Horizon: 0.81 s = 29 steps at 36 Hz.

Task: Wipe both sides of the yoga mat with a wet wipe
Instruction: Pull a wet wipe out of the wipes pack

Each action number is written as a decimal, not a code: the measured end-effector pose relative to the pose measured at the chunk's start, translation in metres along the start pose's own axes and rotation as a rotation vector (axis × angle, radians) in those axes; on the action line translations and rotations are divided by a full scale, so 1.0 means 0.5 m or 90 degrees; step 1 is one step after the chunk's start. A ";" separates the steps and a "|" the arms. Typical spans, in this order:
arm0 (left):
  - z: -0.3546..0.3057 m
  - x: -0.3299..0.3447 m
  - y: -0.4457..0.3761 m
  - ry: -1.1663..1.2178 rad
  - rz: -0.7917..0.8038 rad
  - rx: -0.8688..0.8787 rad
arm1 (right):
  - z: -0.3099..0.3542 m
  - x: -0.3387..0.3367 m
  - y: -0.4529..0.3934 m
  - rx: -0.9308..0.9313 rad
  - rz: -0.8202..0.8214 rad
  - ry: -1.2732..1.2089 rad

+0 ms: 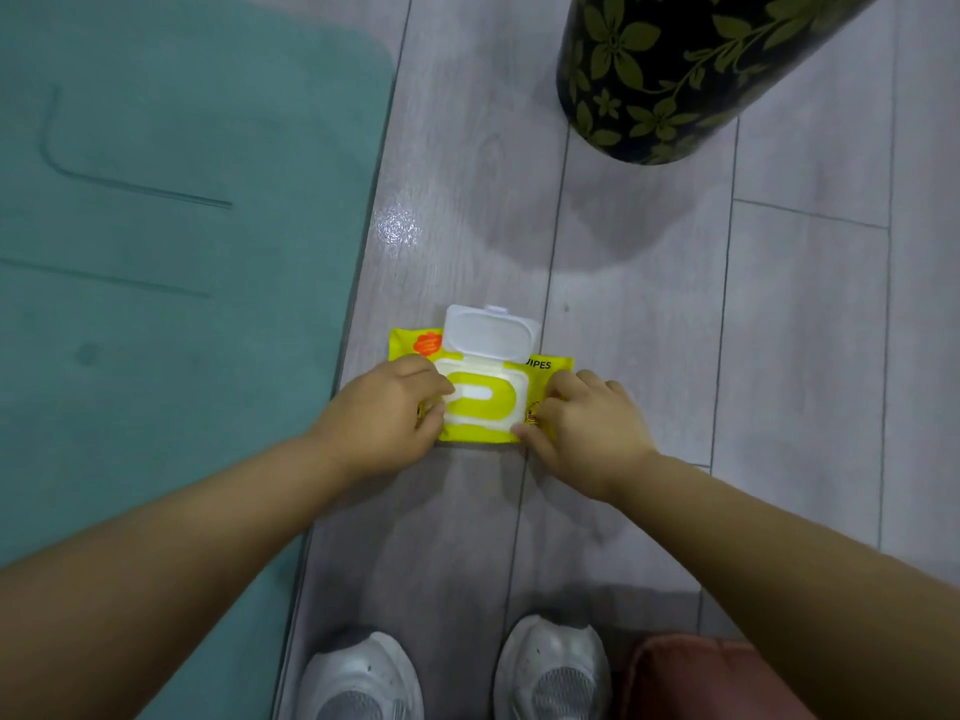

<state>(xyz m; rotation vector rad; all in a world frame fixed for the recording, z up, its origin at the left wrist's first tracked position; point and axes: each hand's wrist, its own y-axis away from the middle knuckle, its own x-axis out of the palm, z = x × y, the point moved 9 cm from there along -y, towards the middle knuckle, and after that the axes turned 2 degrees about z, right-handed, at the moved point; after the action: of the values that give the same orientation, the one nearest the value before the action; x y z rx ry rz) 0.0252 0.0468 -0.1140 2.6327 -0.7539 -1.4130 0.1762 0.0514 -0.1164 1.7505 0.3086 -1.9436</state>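
Head view, looking down at the floor [649, 356]. I see the pack [485, 402] of wet wipes lying flat on the grey planks, just right of the mat [171, 252]; its white lid [488, 332] is flipped up and away from me, baring the yellow opening. My left hand [387, 413] rests on the pack's left end, fingers curled, thumb and forefinger pinching the white tab at the opening; my right hand [582, 423] holds down the right end, fingers bent over the pack's edge. The teal mat lies spread flat along the left side. A black vase [670, 70] with a green flower print stands beyond the pack, well apart; two white shoes [553, 672] sit at the bottom edge; a pink cushion [701, 678] lies just beside the right shoe.
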 end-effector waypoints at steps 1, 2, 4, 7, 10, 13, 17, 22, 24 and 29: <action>-0.002 -0.001 -0.001 0.001 -0.001 0.000 | 0.003 -0.008 -0.008 -0.003 -0.019 -0.010; -0.002 -0.003 -0.002 0.003 -0.007 -0.003 | 0.006 -0.014 -0.016 -0.010 -0.041 -0.022; 0.000 -0.006 -0.003 -0.007 -0.023 -0.016 | 0.013 -0.022 -0.034 -0.033 -0.081 -0.055; 0.015 -0.008 -0.004 -0.007 -0.041 -0.049 | 0.014 -0.033 -0.050 -0.053 -0.122 -0.103; 0.021 -0.010 -0.005 0.006 -0.054 -0.058 | 0.031 -0.047 -0.059 -0.084 -0.149 -0.107; 0.016 -0.008 -0.007 0.029 -0.051 -0.052 | 0.071 -0.049 -0.073 -0.148 -0.145 -0.089; 0.013 -0.003 -0.009 0.060 -0.053 -0.055 | 0.084 -0.033 -0.092 -0.174 -0.107 -0.001; 0.017 -0.008 -0.009 0.080 -0.082 -0.068 | 0.095 -0.021 -0.080 -0.232 -0.108 0.051; 0.019 -0.010 -0.009 0.090 -0.091 -0.075 | 0.097 -0.020 -0.080 -0.224 -0.107 0.052; 0.017 -0.016 -0.006 0.106 -0.108 -0.078 | 0.099 -0.018 -0.089 -0.174 -0.086 0.016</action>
<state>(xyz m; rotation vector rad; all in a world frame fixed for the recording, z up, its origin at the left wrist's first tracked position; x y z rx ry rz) 0.0161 0.0546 -0.1135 2.7292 -0.4223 -1.2102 0.1113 0.0672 -0.1078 1.6113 0.6839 -1.8693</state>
